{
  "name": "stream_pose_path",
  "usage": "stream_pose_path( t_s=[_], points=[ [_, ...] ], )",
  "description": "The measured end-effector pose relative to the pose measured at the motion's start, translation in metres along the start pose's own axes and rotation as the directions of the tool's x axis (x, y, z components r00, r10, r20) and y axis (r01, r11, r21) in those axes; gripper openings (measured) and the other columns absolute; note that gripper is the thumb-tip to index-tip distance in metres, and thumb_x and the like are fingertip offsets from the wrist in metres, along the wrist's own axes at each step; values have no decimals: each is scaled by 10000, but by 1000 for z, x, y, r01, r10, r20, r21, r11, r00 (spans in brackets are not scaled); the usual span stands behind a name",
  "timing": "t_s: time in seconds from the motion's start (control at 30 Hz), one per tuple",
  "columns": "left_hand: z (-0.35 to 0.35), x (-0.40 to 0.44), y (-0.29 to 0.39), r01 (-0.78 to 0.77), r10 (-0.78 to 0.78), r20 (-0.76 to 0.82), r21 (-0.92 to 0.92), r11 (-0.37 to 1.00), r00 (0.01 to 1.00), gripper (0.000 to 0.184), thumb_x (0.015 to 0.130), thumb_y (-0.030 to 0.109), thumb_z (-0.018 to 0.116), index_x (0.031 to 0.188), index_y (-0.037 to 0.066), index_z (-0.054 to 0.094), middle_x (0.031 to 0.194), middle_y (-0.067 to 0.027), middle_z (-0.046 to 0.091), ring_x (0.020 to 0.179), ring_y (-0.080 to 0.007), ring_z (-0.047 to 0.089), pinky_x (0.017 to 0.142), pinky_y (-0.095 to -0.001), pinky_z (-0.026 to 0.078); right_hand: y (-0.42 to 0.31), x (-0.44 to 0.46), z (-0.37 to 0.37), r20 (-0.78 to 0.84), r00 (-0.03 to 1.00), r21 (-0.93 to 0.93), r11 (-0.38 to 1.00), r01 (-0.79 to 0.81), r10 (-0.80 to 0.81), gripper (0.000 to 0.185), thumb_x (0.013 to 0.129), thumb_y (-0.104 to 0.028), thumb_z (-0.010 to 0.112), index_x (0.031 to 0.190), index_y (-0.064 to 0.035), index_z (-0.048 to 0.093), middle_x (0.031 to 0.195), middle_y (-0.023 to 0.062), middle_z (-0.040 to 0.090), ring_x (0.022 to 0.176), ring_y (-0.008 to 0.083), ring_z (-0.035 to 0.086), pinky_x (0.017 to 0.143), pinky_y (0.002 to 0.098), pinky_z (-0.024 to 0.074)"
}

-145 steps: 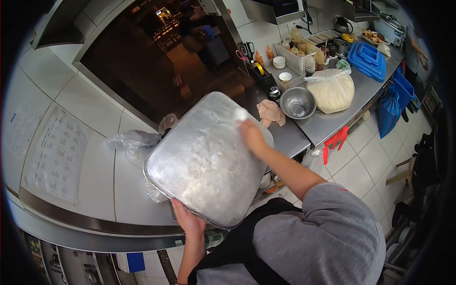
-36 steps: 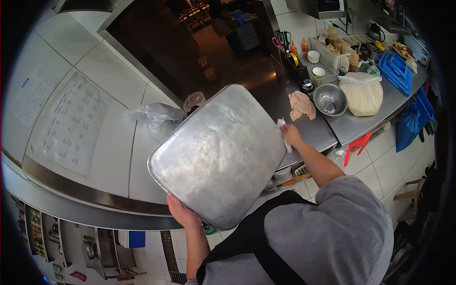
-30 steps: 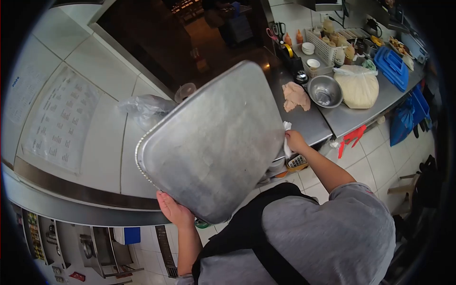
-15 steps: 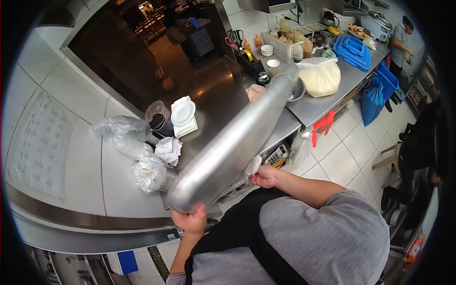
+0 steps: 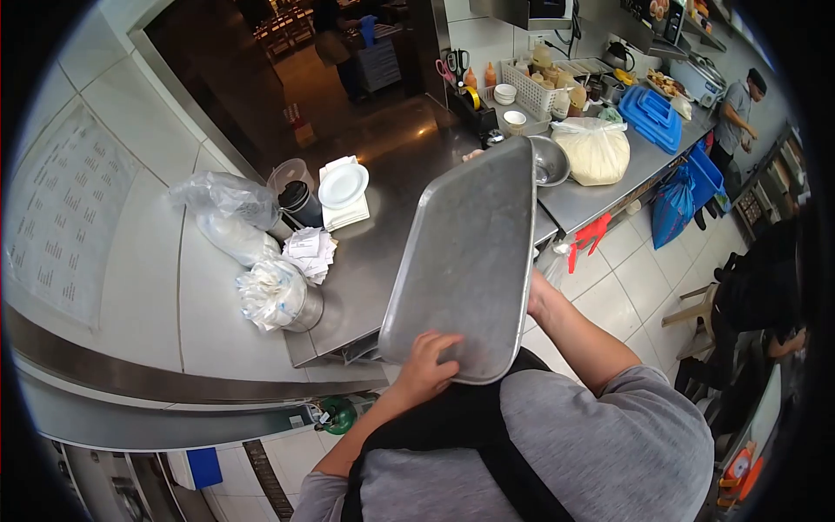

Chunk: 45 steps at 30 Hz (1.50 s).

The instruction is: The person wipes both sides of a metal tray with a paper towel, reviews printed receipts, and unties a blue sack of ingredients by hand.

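A large metal tray (image 5: 465, 252) is tilted up in front of me, its flat inner face and raised rim showing. At its lower edge, my left hand (image 5: 428, 365) has its fingers bent over onto the face, with the index finger more extended. Behind the right rim is my right hand (image 5: 541, 297); its fingers are hidden, and no white cloth shows there. Beyond the tray's upper right corner, a steel bowl (image 5: 551, 162) is partly covered. Next to the bowl sits a clear bag of pale contents (image 5: 593, 155).
On the left counter are a plate (image 5: 344, 185), papers (image 5: 309, 253), a dark-lidded cup (image 5: 300, 203) and a container of wrapped items (image 5: 274, 297). Blue lids (image 5: 651, 117) and a bottle basket (image 5: 529, 91) are farther right. A co-worker (image 5: 738, 117) stands at the far right.
The tray has turned from its outer face, through nearly edge-on, to its inner face. My right hand has moved behind its rim, and the white cloth is out of sight.
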<state>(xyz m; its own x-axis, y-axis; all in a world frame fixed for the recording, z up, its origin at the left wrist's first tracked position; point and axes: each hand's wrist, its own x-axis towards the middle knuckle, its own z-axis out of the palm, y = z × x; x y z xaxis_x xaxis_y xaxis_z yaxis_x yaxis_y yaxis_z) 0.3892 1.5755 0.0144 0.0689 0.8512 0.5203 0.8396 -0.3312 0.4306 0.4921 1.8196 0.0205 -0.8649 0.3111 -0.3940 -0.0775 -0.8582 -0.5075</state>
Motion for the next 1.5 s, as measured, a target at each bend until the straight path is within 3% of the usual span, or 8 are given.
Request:
stream_pose_path(
  t_s=[0.67, 0.9, 1.03, 1.07, 1.1, 1.2, 1.33, 1.5],
  points=[
    [124, 140, -125, 266, -390, 234, 427, 864, 891, 259, 774, 145, 638, 977, 82, 489, 1373, -155, 381, 1250, -386, 381, 1000, -581, 324, -143, 96, -60, 375, 689, -877, 4, 481, -620, 314, 812, -42, 622, 1103, -91, 513, 731, 60, 519, 590, 138, 507, 530, 299, 432],
    [132, 186, -129, 239, -894, -90, -947, 213, 440, 513, 881, 0, 510, 1336, 105, 298, 1163, -115, 491, 961, -179, 578, 790, -304, 505, -123, 134, -53, 594, 791, -802, 32, 596, 145, 427, 801, -81, 614, 1199, -90, 459, 968, 150, 619, 845, 296, 630, 719, 384, 494],
    [115, 174, -150, 370, -937, -26, -915, 163, 349, 295, 832, -58, 444, 1092, 72, 498, 906, -33, 565, 750, -87, 520, 611, -236, 455, -290, 164, 25, 793, 465, -603, -401, 690, -393, 384, 783, -42, 587, 1161, -70, 524, 1029, 122, 602, 899, 257, 599, 757, 353, 487],
    [108, 172, -149, 364, -938, -38, -916, 170, 344, 295, 832, -58, 444, 1092, 72, 498, 906, -33, 565, 750, -87, 520, 611, -236, 455, -348, 198, 40, 523, 640, -633, 246, 734, -564, 303, 778, -44, 579, 1079, -55, 555, 941, 111, 619, 868, 254, 603, 742, 366, 487],
    [100, 171, -147, 304, -951, -25, -945, 123, 307, 269, 819, -47, 453, 1055, 75, 501, 897, -31, 554, 739, -90, 513, 611, -240, 453, -416, 182, 67, 614, 291, -730, -389, 562, -734, 234, 800, -106, 582, 1026, -48, 563, 929, 116, 634, 894, 271, 601, 755, 370, 480],
    [81, 183, -133, 214, -965, -29, -973, 87, 262, 114, 853, 77, 506, 966, 74, 518, 881, -32, 533, 704, -108, 495, 602, -259, 441, -575, 183, 108, 539, -193, -822, -562, 94, -820, 367, 835, -215, 568, 1171, -86, 494, 1068, 149, 607, 1028, 363, 537, 819, 505, 417],
    [61, 201, -143, 179, -928, 9, -982, 62, 372, 232, 914, 282, 516, 871, 57, 555, 879, -44, 540, 706, -132, 506, 601, -279, 427, -675, 211, 115, 284, 190, -944, -308, -113, -940, 465, 863, -201, 493, 1318, -194, 396, 1235, 157, 549, 1190, 335, 463, 963, 597, 260],
    [13, 314, -135, 420, -824, 72, -883, 210, 562, 266, 922, 207, 532, 1163, 94, 527, 951, -71, 600, 824, -115, 542, 685, -249, 439, -660, 178, 137, 673, 52, -720, -638, 273, -738, 349, 891, -109, 462, 1226, -208, 461, 1086, 130, 595, 1019, 250, 566, 906, 466, 355]
  ],
)
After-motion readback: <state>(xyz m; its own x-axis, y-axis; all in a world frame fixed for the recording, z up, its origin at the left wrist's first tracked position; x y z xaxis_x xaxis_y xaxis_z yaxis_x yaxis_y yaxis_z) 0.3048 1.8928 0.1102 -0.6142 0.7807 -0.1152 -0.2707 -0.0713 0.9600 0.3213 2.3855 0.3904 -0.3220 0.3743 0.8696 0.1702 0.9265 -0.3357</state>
